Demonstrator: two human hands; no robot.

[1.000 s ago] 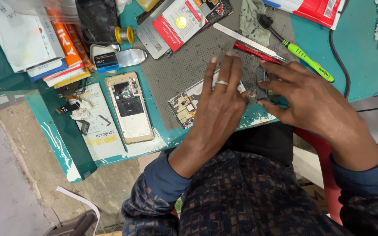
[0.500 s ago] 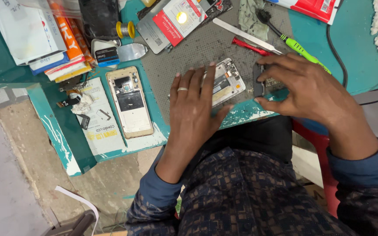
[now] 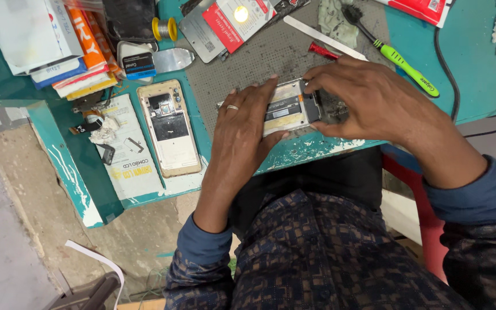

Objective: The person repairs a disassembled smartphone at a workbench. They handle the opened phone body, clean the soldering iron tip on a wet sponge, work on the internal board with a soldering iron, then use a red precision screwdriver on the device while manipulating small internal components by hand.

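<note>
An opened phone body [image 3: 287,109] with its inner parts showing lies on the grey work mat [image 3: 248,63] near the table's front edge. My left hand [image 3: 239,135], with a ring on one finger, rests flat on the phone's left end and holds it down. The fingers of my right hand [image 3: 368,100] curl over its right end and pinch it there. To the left, on a white leaflet [image 3: 127,166], lies a gold phone back cover [image 3: 169,127], apart from both hands.
A green-handled brush [image 3: 400,57], a red-handled tool [image 3: 322,51] and a flat metal strip [image 3: 317,34] lie behind the phone. Boxes and packets [image 3: 41,40], a solder spool [image 3: 165,28] and a metal stencil [image 3: 173,59] stand at back left. The teal table edge [image 3: 311,150] runs close to my lap.
My left hand has slid left off the phone, uncovering its middle, then settled on its left end. My right hand has closed in on the right end. The view has shifted slightly.
</note>
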